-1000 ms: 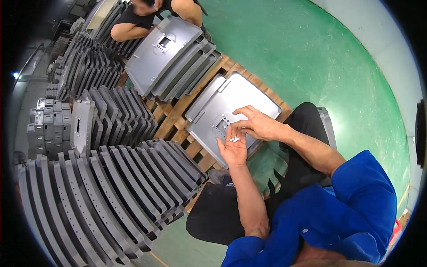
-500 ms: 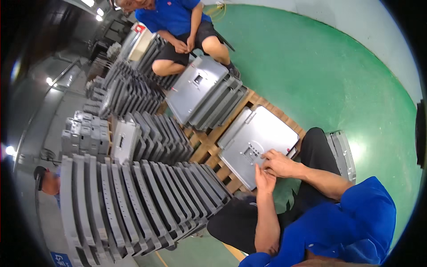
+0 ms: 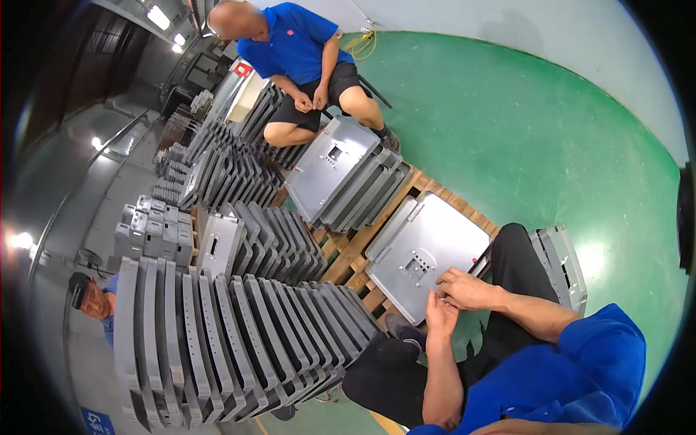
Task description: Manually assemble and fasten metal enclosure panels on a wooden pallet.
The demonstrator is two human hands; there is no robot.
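My left hand point(image 3: 440, 315) and my right hand point(image 3: 466, 291) meet fingertip to fingertip over the near edge of a flat silver metal panel point(image 3: 442, 232). The fingers of both are closed in a pinch, and whatever lies between them is too small to make out. A square cutout with small holes around it point(image 3: 418, 268) shows in the panel just beyond my fingers. There is a small red spot point(image 3: 475, 260) at the panel's right edge. The panel lies on a wooden pallet point(image 3: 353, 255), between my knees and a second stack.
Across the pallet a person in blue point(image 3: 301, 58) sits behind a stack of panels point(image 3: 341, 170), hands together. Long rows of grey metal panels point(image 3: 239, 341) stand at my left. Another person point(image 3: 96, 301) is beyond them. More grey parts point(image 3: 567, 264) sit by my right leg.
The whole view has shifted, so the scene sits slightly lower and further right. My hands remain together over the panel's edge, with small finger movements. The far-left person's face has come into view.
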